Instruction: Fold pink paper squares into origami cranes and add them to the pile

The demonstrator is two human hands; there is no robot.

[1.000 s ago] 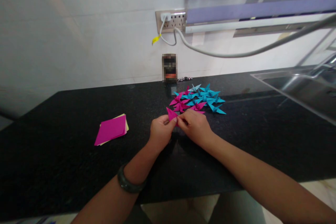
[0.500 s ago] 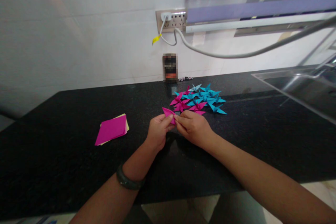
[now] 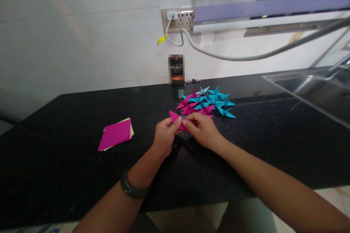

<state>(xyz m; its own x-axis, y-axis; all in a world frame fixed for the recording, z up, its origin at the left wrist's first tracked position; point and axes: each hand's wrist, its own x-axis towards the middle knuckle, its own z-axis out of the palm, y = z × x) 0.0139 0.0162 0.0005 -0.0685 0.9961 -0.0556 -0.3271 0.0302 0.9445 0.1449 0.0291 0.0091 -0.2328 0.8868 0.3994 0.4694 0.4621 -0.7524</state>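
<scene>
A small piece of pink folded paper [image 3: 174, 117] is held in the air between my two hands, above the dark counter. My left hand [image 3: 164, 133] pinches its left part, thumb on top. On its right part the thumb and fingers of my right hand [image 3: 203, 129] are closed, partly covering it. Just beyond my hands lies a group of folded paper cranes [image 3: 214, 102], several blue, several pink and one pale. Off to the left rests a stack of square paper [image 3: 116, 134], pink on top with yellow edges beneath.
A dark box with a blurred face [image 3: 176, 69] leans at the wall, a beaded string [image 3: 193, 81] beside it. A sink [image 3: 308, 94] is set in the counter [image 3: 68, 174] at right. A grey cable [image 3: 232, 58] hangs from the wall socket [image 3: 177, 21].
My right thumb and fingers have shifted and lifted slightly along the pink paper, so more of its lower right part shows. My left hand keeps its pinch.
</scene>
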